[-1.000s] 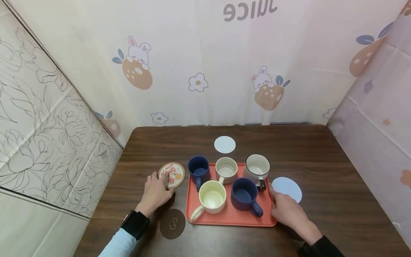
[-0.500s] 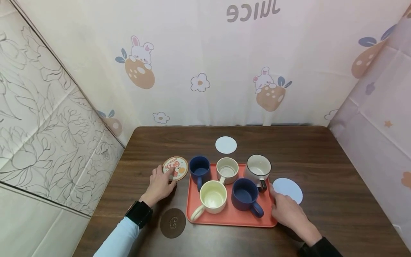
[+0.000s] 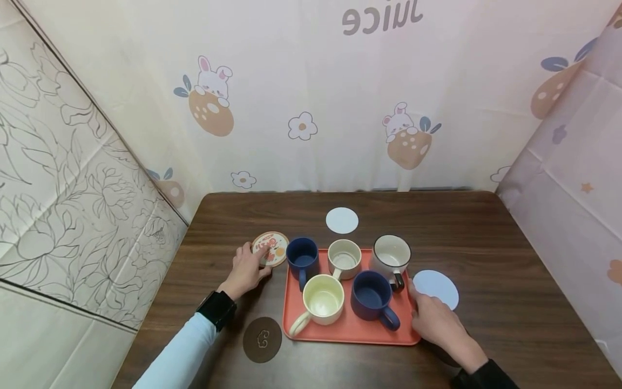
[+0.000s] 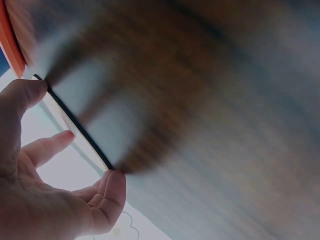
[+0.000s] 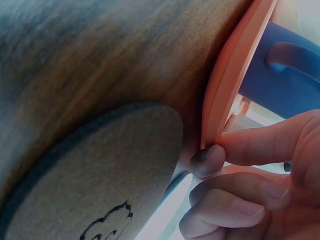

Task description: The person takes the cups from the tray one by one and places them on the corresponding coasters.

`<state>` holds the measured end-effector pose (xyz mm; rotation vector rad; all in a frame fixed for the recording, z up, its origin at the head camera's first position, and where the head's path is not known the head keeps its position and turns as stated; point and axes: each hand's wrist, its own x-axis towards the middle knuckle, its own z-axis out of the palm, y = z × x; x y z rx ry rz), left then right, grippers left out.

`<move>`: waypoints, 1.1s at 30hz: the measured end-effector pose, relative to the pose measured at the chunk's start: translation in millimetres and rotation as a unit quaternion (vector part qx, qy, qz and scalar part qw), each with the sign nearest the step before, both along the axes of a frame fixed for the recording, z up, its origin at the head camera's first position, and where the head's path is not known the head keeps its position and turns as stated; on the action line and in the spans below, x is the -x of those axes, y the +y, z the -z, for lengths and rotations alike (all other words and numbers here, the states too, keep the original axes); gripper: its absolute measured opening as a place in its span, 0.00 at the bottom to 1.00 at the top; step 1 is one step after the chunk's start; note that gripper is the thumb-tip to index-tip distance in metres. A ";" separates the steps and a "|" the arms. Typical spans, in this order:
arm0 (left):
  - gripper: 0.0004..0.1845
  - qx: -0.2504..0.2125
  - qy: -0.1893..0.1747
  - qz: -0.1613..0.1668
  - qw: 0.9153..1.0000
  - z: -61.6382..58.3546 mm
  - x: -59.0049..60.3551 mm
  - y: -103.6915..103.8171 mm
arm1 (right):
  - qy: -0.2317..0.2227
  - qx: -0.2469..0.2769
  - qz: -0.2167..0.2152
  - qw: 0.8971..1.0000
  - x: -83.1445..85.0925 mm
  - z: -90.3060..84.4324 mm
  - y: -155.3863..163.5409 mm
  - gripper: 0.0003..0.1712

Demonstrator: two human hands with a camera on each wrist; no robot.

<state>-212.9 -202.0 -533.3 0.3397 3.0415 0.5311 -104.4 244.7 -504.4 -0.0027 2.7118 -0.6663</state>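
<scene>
Toward the left edge of the table [image 3: 228, 212], the left hand [image 3: 245, 274] is gripping a patterned coaster [image 3: 275, 243] by its rim, thumb and fingers curling at opposite sides, one fingertip touching its face. The coaster is lying just beside the far left corner of the tray [image 3: 350, 331], next to a blue mug [image 3: 302, 258]. A push rightward could be driving it into that mug, which is standing right at the corner. A pale yellow mug [image 3: 323, 297] is standing close by, so a knock could be spreading. At the tray's right edge the right hand [image 3: 437, 321] is pinching the rim between thumb and finger; if that side alone were raised, the tray would probably be tilting and the black-rimmed mug [image 3: 390, 252] at its far right corner sliding.

The left wrist view is showing the coaster's dark edge, which the head view is not, but whether its underside is touching the table cannot be told. The head view alone is showing the print and the whole tray. The right wrist view is revealing a brown coaster [image 5: 100, 170] off the tray's near right corner, mostly hidden from above by the wrist.
</scene>
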 end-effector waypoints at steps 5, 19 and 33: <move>0.31 0.010 -0.012 0.007 1.000 -2.9 8.8 3.7 | -0.002 0.004 0.002 1.000 -0.4 1.5 -0.6 0.42; 0.33 0.010 -0.038 0.034 0.999 -7.3 34.1 13.5 | -0.016 0.006 0.008 1.000 -2.3 0.1 -0.6 0.43; 0.34 0.033 -0.058 0.045 0.997 -7.6 66.7 29.2 | -0.005 -0.011 -0.004 1.000 1.1 -1.8 -1.1 0.43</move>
